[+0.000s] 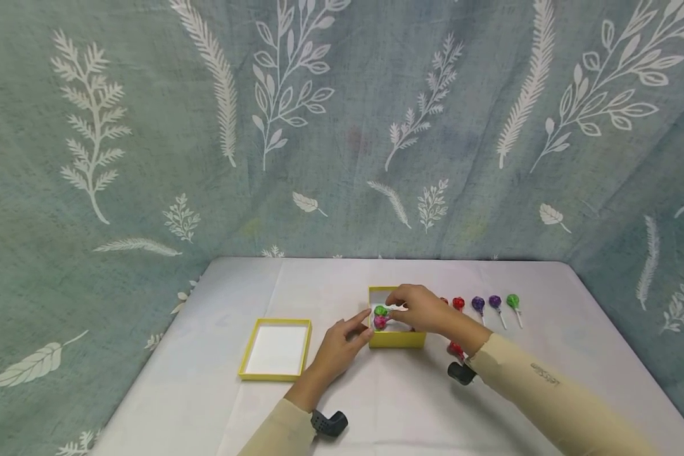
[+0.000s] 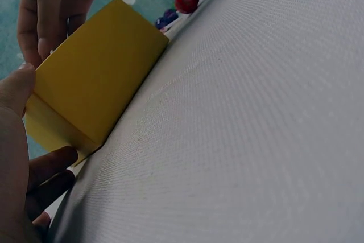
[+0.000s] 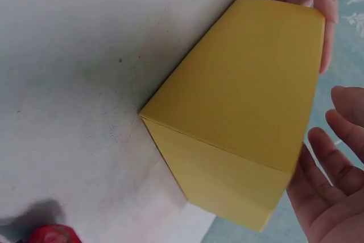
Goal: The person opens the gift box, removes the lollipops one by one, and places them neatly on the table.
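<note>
A yellow box [image 1: 396, 340] with a white inside stands uncovered on the table. Inside it, at the left, are a green lollipop [image 1: 380, 310] and a pink lollipop [image 1: 380, 323]. My left hand [image 1: 340, 345] touches the box's left side, index finger extended along it. The left wrist view shows that thumb [image 2: 20, 86] at the box's upper edge. My right hand [image 1: 420, 308] reaches over the right rim, thumb and index finger beside the green lollipop. The box wall hides those fingertips in the right wrist view, so whether they pinch a stick is unclear.
The yellow-rimmed lid [image 1: 276, 377] lies inside up, left of the box. To the right are red lollipops [image 1: 458, 303], purple lollipops [image 1: 478, 304] and a green-wrapped lollipop [image 1: 513, 301]. Another red lollipop [image 1: 455, 349] lies near my right wrist. A leaf-patterned cloth [image 1: 342, 190] hangs behind the table.
</note>
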A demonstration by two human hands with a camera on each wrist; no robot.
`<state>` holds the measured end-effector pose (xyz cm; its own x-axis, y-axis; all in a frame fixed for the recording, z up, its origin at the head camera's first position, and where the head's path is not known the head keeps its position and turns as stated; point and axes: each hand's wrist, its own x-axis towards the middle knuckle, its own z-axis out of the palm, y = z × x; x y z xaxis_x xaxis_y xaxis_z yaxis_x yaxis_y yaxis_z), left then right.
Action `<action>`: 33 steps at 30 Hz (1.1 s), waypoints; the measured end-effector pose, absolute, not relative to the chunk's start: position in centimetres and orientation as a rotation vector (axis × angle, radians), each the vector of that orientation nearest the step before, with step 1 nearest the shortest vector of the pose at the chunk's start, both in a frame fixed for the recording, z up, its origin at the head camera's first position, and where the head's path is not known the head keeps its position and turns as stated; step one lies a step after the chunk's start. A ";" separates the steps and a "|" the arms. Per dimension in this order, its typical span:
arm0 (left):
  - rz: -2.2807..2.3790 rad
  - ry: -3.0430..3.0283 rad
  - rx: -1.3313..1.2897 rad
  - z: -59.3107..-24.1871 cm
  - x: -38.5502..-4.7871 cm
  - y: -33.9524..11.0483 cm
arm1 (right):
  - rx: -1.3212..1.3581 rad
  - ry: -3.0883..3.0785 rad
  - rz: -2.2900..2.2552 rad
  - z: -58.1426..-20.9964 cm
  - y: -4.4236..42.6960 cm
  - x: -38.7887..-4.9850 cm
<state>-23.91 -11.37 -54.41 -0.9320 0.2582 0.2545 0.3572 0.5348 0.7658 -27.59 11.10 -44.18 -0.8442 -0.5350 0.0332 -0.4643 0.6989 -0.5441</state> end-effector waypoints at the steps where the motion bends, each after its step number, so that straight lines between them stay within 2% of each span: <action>1: -1.360 -2.650 -0.536 -54.5 -23.9 -11.4 | -0.821 2.778 -0.827 -44.3 10.9 -27.7; 27: -1.344 -2.659 -0.532 -54.9 -23.9 -11.4 | -0.680 2.779 -0.640 -46.9 8.6 -30.2; 33: -1.338 -2.646 -0.557 -54.8 -24.0 -11.2 | -0.725 2.768 -0.600 -47.1 8.4 -30.4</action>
